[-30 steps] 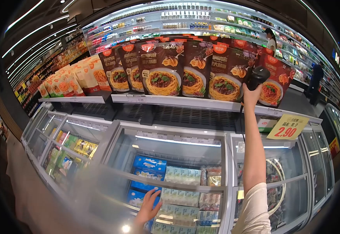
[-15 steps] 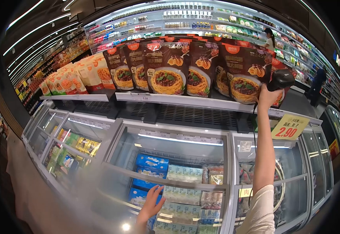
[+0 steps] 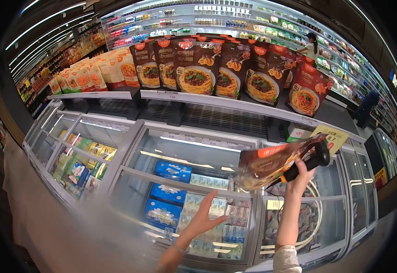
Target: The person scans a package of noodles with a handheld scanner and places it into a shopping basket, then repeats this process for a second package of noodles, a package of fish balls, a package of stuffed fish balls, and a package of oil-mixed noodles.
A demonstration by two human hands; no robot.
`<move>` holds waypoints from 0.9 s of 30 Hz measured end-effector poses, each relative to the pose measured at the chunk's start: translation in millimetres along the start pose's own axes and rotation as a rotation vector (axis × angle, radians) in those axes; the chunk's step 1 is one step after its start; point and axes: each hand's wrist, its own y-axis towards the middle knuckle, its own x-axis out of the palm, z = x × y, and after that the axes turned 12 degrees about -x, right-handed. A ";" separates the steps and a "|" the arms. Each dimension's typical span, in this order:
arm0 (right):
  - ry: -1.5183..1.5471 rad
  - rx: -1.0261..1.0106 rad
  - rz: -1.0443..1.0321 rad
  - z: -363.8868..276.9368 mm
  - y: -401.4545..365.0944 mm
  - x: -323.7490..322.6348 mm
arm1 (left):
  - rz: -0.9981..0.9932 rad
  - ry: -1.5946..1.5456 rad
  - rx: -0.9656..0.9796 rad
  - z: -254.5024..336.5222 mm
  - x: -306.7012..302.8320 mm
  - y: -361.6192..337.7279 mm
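Observation:
In the head view, my right hand (image 3: 297, 183) is closed round a black handheld barcode scanner (image 3: 317, 157). The same hand grips a brown pasta pouch (image 3: 266, 164), tilted on its side above the freezer and a little blurred. My left hand (image 3: 204, 221) holds nothing; its fingers are apart over the freezer glass, lower left of the pouch. Behind, brown pasta pouches (image 3: 196, 70) stand upright in rows on the shelf. A red pasta pouch (image 3: 308, 91) stands at their right end.
Below the shelf run chest freezers with glass lids (image 3: 187, 154), holding blue boxes (image 3: 163, 214) and other packs. A yellow price sign (image 3: 335, 135) hangs at the shelf edge. Cream pouches (image 3: 112, 69) stand further left. Another person (image 3: 311, 48) is by the refrigerated shelves (image 3: 225, 13).
My right hand has come down from the shelf with the scanner and a brown pasta pouch taken from the row. My left hand has moved right and up.

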 end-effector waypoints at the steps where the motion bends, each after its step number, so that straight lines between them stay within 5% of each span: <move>1: 0.039 0.127 0.033 -3.7 -27.1 -6.9 | 0.011 -0.023 0.036 6.5 2.3 -7.9; 4: 0.063 0.309 0.143 -6.7 -102.7 -27.4 | 0.051 -0.160 0.140 20.0 6.3 -33.7; 7: 0.114 0.413 0.169 -27.6 -148.9 -35.3 | -0.019 -0.248 -0.059 14.7 4.3 -71.1; 8: 0.101 0.429 0.166 -32.9 -157.5 -40.2 | 0.130 -0.169 0.062 14.2 4.3 -76.9; 10: 0.059 0.464 0.162 -39.0 -175.1 -54.1 | 0.190 -0.166 -0.049 15.8 -4.2 -88.1; 17: -0.011 0.541 0.049 -81.2 -188.5 -69.8 | 0.399 -0.224 -0.056 30.6 -7.2 -102.3; 27: 0.141 0.585 -0.116 -130.6 -202.8 -93.4 | 0.412 -0.297 -0.019 52.3 -13.3 -120.0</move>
